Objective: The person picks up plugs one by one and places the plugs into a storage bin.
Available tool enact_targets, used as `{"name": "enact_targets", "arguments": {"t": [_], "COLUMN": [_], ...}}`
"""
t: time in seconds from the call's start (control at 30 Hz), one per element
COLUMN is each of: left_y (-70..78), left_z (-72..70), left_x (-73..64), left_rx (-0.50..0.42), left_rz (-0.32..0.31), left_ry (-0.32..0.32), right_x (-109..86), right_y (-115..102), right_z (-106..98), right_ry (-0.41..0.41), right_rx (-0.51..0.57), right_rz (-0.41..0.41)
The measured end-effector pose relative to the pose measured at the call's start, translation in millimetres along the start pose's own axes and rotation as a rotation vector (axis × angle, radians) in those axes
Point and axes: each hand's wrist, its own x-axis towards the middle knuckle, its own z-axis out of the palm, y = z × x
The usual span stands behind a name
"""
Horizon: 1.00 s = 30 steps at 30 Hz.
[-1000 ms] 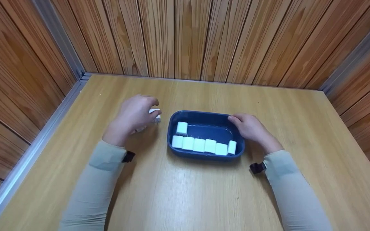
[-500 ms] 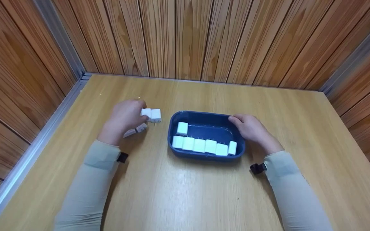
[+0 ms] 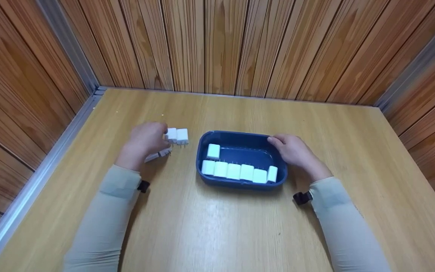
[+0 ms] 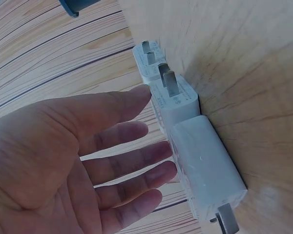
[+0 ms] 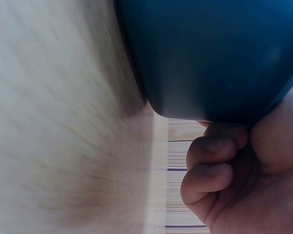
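My left hand (image 3: pixel 147 139) is beside several white plug-in chargers on the table. Its thumb and fingertips are right at a charger (image 4: pixel 178 100) in the left wrist view, the fingers loosely extended and not closed around it. Metal prongs stick out of that charger, and another charger (image 4: pixel 207 163) lies against it. In the head view, two chargers (image 3: pixel 182 135) show past the fingertips and more chargers (image 3: pixel 164 152) lie nearer the wrist, partly covered. My right hand (image 3: pixel 295 153) grips the right end of a dark blue plastic tub (image 3: pixel 247 154), thumb over the rim, other fingers curled outside.
Inside the tub, a row of white chargers (image 3: pixel 233 171) lines the near wall, with a single charger (image 3: pixel 213 151) behind it at the left. The wooden table (image 3: pixel 210 226) is bordered by a wood-panelled back wall (image 3: pixel 225 45) and side walls with metal edging.
My left hand has moved left from the far side of the chargers, uncovering some of them, then stayed nearly still. The right hand and the tub have not visibly moved.
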Motion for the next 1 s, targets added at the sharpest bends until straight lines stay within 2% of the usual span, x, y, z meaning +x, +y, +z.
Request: {"name": "enact_targets", "arguments": {"t": [0.37,0.6,0.77,1.0], "left_y": [2.8,4.1,5.1,5.6], "left_z": [0.6,1.6,2.1,2.3], "left_x": [0.6,0.1,-0.5,-1.6], "left_rx": [-0.020,0.020,0.000,0.020], "left_rz": [-0.042,-0.029,-0.041,-0.026], "left_ry": [-0.031,-0.045,-0.060,-0.056], "right_x": [-0.6,-0.7,-0.5,-1.3], "right_y": [0.9,1.0,0.3,0.0], "right_z": [1.5,1.9,1.7,1.8], "right_ry": [0.022,0.032,0.033,0.032], "right_rx": [-0.003,-0.008,-0.013,-0.007], "right_rz": [-0.020,-0.033,-0.027,-0.018]}}
